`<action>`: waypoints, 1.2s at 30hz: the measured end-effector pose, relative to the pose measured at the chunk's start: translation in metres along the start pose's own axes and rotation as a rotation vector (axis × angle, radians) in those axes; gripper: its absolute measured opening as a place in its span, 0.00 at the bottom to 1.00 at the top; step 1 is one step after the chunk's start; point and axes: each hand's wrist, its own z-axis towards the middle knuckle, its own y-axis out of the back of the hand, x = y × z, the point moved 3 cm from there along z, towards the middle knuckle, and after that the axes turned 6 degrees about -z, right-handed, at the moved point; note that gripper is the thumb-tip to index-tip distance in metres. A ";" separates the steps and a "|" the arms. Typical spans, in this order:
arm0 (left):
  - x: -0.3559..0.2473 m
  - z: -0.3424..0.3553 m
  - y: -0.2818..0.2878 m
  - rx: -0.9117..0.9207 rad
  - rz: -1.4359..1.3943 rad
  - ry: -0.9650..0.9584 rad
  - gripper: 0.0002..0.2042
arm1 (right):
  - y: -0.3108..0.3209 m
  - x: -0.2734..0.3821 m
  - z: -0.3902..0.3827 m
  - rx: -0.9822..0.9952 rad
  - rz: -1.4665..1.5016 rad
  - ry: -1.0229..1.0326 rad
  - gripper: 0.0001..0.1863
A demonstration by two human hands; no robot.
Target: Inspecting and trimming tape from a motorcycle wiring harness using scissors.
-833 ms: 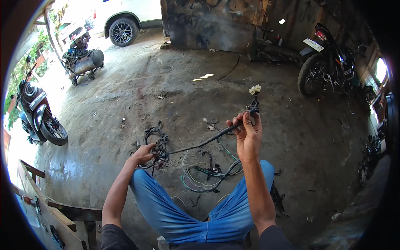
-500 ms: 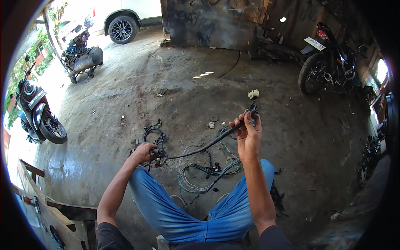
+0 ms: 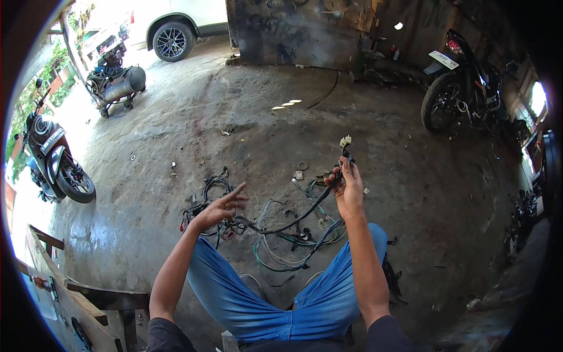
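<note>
My right hand [image 3: 350, 189] grips a black-wrapped wiring harness [image 3: 295, 221] close to one end. Cream plastic connectors [image 3: 345, 142] stick up beyond its fingers. From there the sheathed bundle sags down to the left, toward a heap of dark wires and plugs on the ground. Over that heap my left hand [image 3: 218, 212] is open, fingers spread, holding nothing. Loose green and white wires [image 3: 265, 249] with a dark taped branch lie on the floor between my knees and the raised bundle. The far end of the harness is hidden among the heap and behind my left hand.
A wooden bench [image 3: 64, 287] stands at the lower left. One motorcycle [image 3: 58, 155] is parked at the left, another [image 3: 463, 88] at the upper right. An air compressor [image 3: 119, 88] and a white car [image 3: 199, 14] are farther back. Small parts lie on the concrete floor [image 3: 234, 129].
My left hand has let go of the harness's dark plug end and moved slightly right, fingers spreading. My right hand has shifted a little, and the cream connectors have swung left and down.
</note>
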 end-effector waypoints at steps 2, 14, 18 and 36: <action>-0.012 -0.001 0.004 -0.049 0.010 -0.083 0.43 | 0.011 -0.015 0.003 -0.026 -0.053 -0.048 0.21; -0.008 0.013 -0.030 -0.135 -0.219 -0.053 0.32 | 0.055 -0.052 0.020 -0.063 0.243 -0.084 0.21; -0.003 0.013 -0.031 -0.223 -0.305 -0.084 0.31 | 0.060 -0.056 0.018 -0.102 0.313 -0.111 0.20; 0.056 0.050 -0.022 0.093 0.789 0.423 0.35 | -0.017 0.006 -0.017 0.136 0.383 -0.081 0.21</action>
